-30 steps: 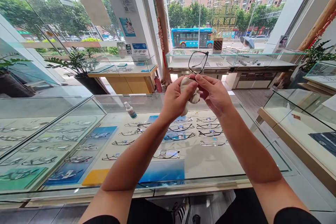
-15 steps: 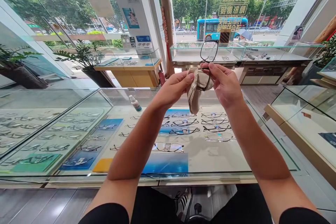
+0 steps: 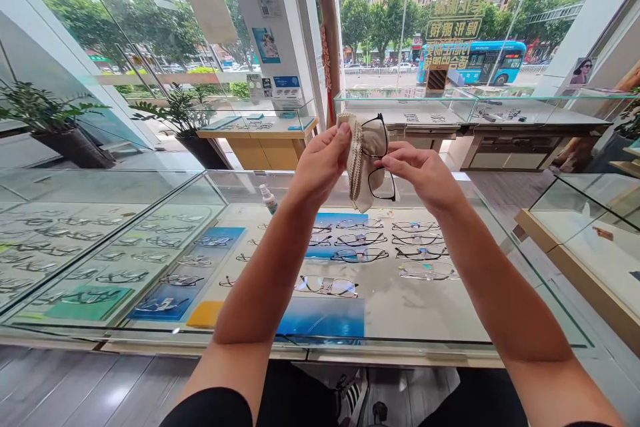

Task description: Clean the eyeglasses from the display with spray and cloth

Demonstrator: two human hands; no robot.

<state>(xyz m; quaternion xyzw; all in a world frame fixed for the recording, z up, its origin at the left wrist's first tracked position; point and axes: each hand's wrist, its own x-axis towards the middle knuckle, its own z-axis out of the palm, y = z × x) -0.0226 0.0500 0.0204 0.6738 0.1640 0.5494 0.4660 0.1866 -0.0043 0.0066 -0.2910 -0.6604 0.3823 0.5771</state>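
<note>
Above the glass counter, my left hand is closed on a beige cloth with a stitched, zigzag edge. The cloth hangs down and lies behind and against a pair of dark-framed eyeglasses. My right hand pinches the eyeglasses near the middle of the frame, between thumb and fingers. The frame is held upright on its side, one lens above the other. Cloth shows behind the upper lens. Whether the left fingers also touch the frame is hidden by the cloth.
Below my hands stands a glass display counter with rows of eyeglasses inside. A small white spray bottle stands on it to the left. Further displays and potted plants line the window. Another glass case is at right.
The eyeglasses have turned and come lower, with the cloth now behind the upper lens. My right hand has shifted its hold and moved slightly down. The view has shifted a little.
</note>
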